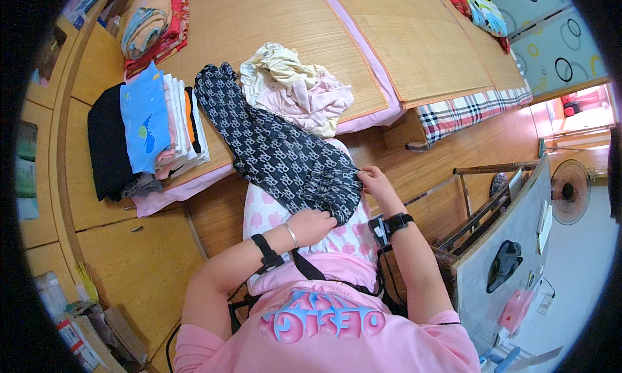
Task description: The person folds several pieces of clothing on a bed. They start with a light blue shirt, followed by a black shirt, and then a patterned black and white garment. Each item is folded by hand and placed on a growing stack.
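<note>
A black garment with a white letter pattern (282,152) stretches from the bed's edge over my lap, its gathered elastic end towards me. My left hand (313,226) grips the near left side of that gathered end, fingers curled over the fabric. At the right corner of the same end, my right hand (373,180) pinches the cloth between thumb and fingers. Beyond the garment lies a crumpled heap of pale yellow and pink clothes (301,91). Left of it on the bed stands a stack of folded clothes (146,125), with a blue printed piece and a black one at its left.
The bed mat (252,13) spreads ahead, with rolled and folded textiles (150,28) at its far left. Wooden cabinets (136,256) are on my left. To my right are a table (510,237) with a dark object on it and a fan (571,191).
</note>
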The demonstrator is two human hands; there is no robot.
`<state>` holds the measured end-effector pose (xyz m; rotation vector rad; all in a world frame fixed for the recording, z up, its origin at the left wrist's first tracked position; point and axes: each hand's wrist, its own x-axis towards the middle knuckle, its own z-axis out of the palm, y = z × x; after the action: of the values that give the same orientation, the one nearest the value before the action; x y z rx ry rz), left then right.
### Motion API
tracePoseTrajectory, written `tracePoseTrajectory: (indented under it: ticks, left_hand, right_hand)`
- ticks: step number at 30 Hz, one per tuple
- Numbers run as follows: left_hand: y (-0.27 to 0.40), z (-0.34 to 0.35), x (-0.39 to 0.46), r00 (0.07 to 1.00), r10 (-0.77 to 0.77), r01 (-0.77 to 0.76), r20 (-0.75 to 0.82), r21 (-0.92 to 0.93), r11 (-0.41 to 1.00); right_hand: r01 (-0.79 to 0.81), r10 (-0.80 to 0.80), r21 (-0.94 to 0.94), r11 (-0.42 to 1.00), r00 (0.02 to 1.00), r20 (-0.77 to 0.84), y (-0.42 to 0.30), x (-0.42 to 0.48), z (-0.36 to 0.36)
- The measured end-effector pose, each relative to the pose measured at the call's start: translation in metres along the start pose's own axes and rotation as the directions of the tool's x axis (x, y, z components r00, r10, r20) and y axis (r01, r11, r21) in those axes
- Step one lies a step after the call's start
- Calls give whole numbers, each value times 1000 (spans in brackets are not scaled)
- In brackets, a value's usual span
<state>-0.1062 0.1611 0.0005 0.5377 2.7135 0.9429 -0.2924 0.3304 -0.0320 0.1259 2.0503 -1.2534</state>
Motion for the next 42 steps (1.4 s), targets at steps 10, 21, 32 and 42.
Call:
tracePoseTrajectory:
  ticks: [10, 21, 32, 42]
  left_hand:
    - [16, -18, 2, 944, 89, -72, -319, 64, 995]
    - [40, -7, 9, 999, 32, -37, -18, -561, 827]
    - [5, -18, -23, 854, -491, 235, 171, -969, 70]
    - [-25, 4, -34, 566, -791, -214, 231, -886, -411]
  right_hand:
    - [93, -95, 33, 995, 994, 59, -8, 14, -17]
    - [110, -129, -100, 989, 968, -215, 5, -53, -87]
    - [51, -49, 243, 969, 999, -13, -59, -39, -47]
    - [544, -480, -273, 793, 835, 270, -33, 32, 41]
